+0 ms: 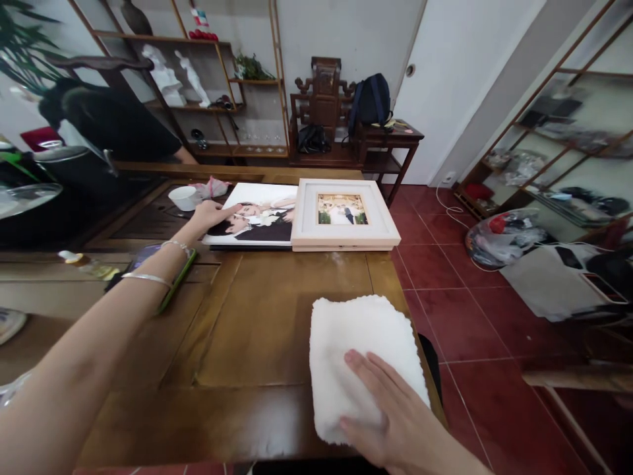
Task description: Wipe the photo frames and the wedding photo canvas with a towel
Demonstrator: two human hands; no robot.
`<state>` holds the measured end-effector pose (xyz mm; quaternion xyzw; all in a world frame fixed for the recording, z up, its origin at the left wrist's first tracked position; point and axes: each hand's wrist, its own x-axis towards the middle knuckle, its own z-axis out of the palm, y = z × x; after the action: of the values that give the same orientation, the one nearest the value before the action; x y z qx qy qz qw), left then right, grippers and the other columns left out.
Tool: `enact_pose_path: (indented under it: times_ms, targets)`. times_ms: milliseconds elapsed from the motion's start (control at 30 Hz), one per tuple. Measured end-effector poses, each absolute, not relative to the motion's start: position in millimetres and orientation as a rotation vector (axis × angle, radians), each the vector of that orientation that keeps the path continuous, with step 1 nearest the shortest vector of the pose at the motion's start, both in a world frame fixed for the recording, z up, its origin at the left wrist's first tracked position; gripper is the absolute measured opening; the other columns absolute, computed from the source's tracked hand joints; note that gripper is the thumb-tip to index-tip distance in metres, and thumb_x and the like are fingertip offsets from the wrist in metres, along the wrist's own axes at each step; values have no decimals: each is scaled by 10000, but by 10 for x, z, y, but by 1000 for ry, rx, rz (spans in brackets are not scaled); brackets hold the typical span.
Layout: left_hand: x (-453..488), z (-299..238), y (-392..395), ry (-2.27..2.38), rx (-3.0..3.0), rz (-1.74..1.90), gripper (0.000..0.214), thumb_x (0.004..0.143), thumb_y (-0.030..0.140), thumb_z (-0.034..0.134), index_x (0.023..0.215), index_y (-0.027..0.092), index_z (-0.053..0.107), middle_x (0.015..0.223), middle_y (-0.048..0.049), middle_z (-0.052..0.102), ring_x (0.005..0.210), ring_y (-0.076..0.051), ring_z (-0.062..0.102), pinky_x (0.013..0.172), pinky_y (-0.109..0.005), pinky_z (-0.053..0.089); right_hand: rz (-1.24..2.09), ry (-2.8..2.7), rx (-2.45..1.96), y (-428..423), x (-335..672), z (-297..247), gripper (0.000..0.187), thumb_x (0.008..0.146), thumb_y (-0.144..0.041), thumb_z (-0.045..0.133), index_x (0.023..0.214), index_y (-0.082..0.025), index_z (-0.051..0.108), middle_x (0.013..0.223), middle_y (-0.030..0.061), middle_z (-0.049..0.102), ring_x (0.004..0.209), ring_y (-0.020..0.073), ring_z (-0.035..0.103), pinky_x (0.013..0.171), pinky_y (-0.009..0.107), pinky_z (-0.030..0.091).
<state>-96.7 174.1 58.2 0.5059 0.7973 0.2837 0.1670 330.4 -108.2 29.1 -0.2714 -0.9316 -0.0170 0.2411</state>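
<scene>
On the wooden tabletop [257, 330] we see the right hand [395, 415] lying flat on a folded white towel [356, 330] near the front edge, its grip open and clasping nothing. Farther off, the left hand [211, 214] rests its fingers on a large photo print [262, 221] (grip likewise open), which lies touching a white framed picture [345, 212] on its right.

A folded, fluffy white towel [356, 343] lies flat at 5 o'clock of the view. At 10 o'clock, a frameless portrait print [262, 221], perhaps canvas-mounted, lies face up.
</scene>
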Motion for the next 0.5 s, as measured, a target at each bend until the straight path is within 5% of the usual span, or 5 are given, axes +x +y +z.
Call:
enact_pose_path:
  times_ms: [100, 267, 500]
  targets:
    - [-982, 530, 1739, 2229, 1407, 824, 420, 840, 427, 740, 552, 186, 551, 349, 67, 374, 613, -129, 472, 573, -142, 330, -62, -2447, -841, -1084, 3253, 223, 537, 786, -181, 558, 1320, -227, 534, 1267, 139, 681, 1227, 295, 613, 975, 464, 580]
    - [-1051, 535, 1744, 2141, 1345, 887, 384, 885, 353, 707, 590, 141, 584, 393, 79, 446, 557, -92, 403, 494, -156, 256, -174, -2620, -671, -1065, 3337, 251, 241, 802, -146, 604, 1004, -275, 617, 1315, 108, 656, 1286, 319, 559, 1008, 500, 541]
    - [-1152, 819, 1616, 1993, 1231, 1079, 364, 857, 395, 731, 774, 67, 595, 560, 53, 564, 569, -105, 517, 552, -190, 431, -49, -2684, -893, -1049, 3242, 217, 208, 712, -130, 659, 888, -235, 628, 1226, 119, 651, 1196, 330, 577, 1004, 521, 509]
